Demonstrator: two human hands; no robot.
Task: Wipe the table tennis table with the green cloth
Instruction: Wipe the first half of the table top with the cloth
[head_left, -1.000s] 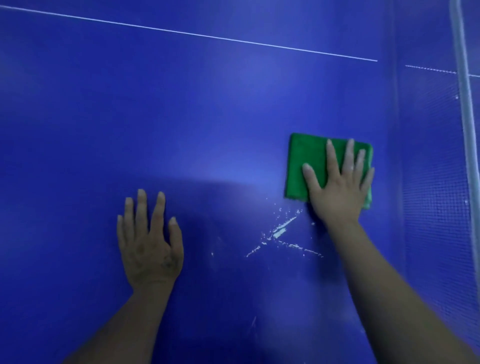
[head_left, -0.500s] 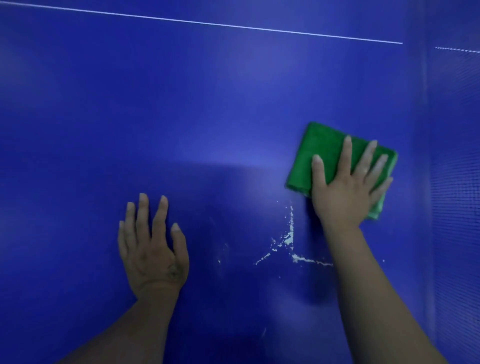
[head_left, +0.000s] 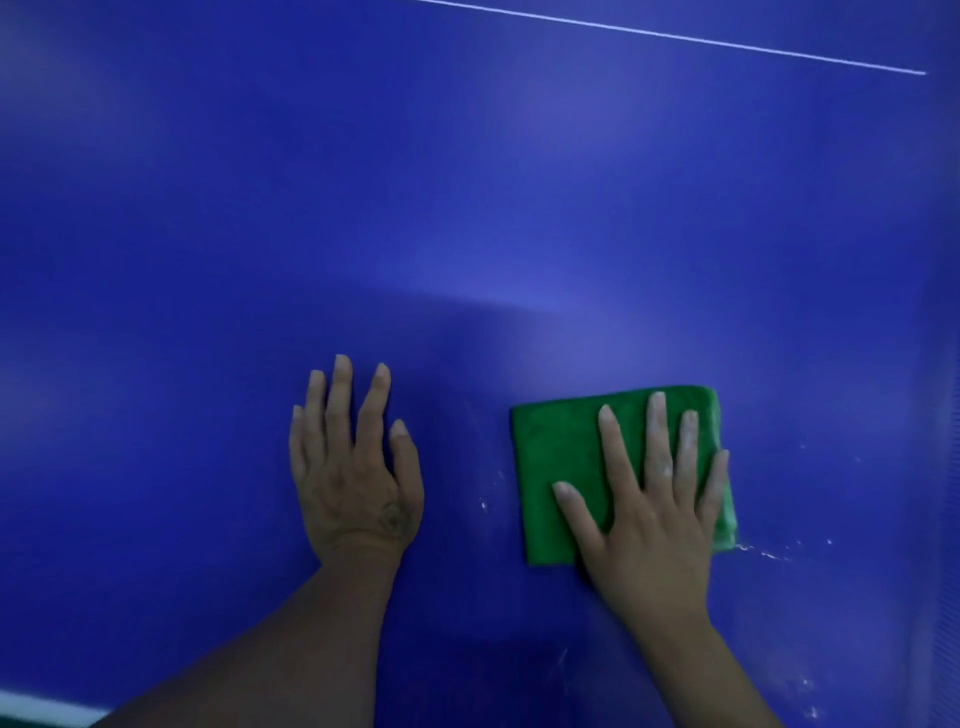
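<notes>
At the near left corner a strip of white edge line (head_left: 47, 709) marks the border of the blue table tennis table (head_left: 467, 208), and two bare forearms reach in from the bottom edge over the surface. A few pale specks (head_left: 810, 712) lie on the blue near the right forearm. The left hand (head_left: 356, 467) lies palm down on the bare table, fingers spread and flat, grasping nothing. Just to its right, a small gap of blue apart, sits the green cloth (head_left: 561, 467), folded into a rough rectangle and lying flat on the table. The right hand (head_left: 654, 514) presses on top of it, palm down with fingers splayed across its right half, not curled around it, so the cloth is pinned under the hand rather than clenched. More white flecks (head_left: 769, 553) trail off from the cloth's lower right corner, and one or two show between the cloth and the left hand. Beyond the hands the table runs on as plain blue with a soft glare, crossed far off at the top right by a thin white line (head_left: 675, 35). No brand, label or writing can be read anywhere. A faint mesh texture shows at the far right edge, too blurred to identify.
</notes>
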